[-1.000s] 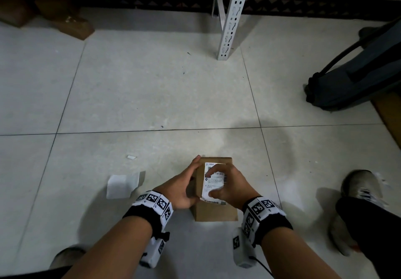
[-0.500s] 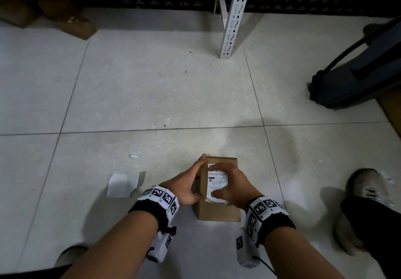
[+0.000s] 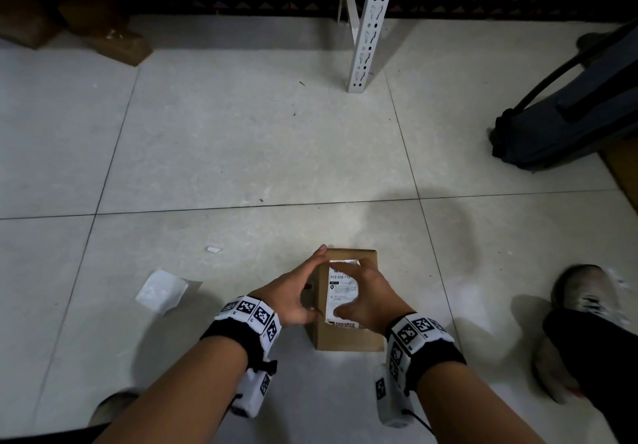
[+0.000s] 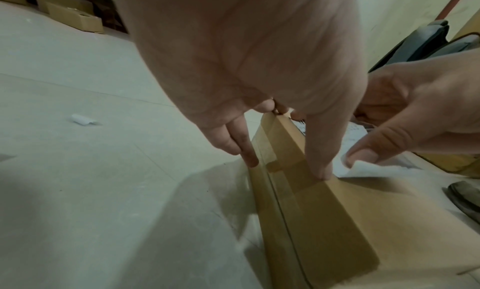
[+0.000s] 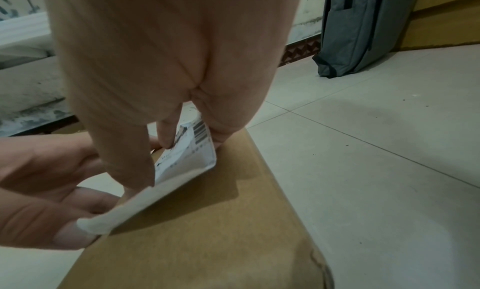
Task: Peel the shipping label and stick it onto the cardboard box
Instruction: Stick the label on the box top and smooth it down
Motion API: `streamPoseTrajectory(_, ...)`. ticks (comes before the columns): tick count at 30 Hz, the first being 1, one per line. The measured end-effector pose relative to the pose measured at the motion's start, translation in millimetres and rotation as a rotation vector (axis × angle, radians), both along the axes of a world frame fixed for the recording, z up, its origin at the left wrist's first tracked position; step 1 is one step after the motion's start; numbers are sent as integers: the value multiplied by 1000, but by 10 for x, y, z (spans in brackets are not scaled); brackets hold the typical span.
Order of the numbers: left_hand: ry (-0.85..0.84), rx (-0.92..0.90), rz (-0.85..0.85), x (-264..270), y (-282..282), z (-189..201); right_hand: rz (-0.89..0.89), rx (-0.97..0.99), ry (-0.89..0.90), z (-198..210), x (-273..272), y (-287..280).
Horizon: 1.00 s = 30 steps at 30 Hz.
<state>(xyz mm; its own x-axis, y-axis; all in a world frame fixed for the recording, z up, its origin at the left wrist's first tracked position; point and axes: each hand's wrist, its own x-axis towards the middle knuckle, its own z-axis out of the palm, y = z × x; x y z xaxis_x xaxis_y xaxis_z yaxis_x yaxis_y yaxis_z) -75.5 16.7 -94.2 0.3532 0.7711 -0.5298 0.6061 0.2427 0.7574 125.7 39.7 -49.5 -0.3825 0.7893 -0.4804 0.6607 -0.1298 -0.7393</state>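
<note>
1. On top of the cardboard box (image 3: 348, 338), the right hand (image 3: 367, 297) presses the shipping label (image 3: 341, 291) with spread, nearly straight fingers; the label's near corner curls up off the cardboard.
2. Against the box's left side, the left hand (image 3: 293, 293) braces with straight fingers, thumb on the top edge.
3. Left of the box, white backing paper (image 3: 162, 291) lies on the tiled floor (image 3: 241, 153).
4. Far right, a dark bag (image 3: 566, 115) stands.
</note>
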Motion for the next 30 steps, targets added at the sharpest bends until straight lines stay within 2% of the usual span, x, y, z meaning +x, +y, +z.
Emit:
streamPoseTrajectory(5,7,-18,1,-4,15,-10,49,50,-21,53,-10,30)
streamPoseTrajectory(13,-12,-24,-8,-10,13,-14,25,49,-28,20,7,47)
streamPoseTrajectory(30,-35,-7,8,-18,3,10,134,172,-235,-81,-86,28)
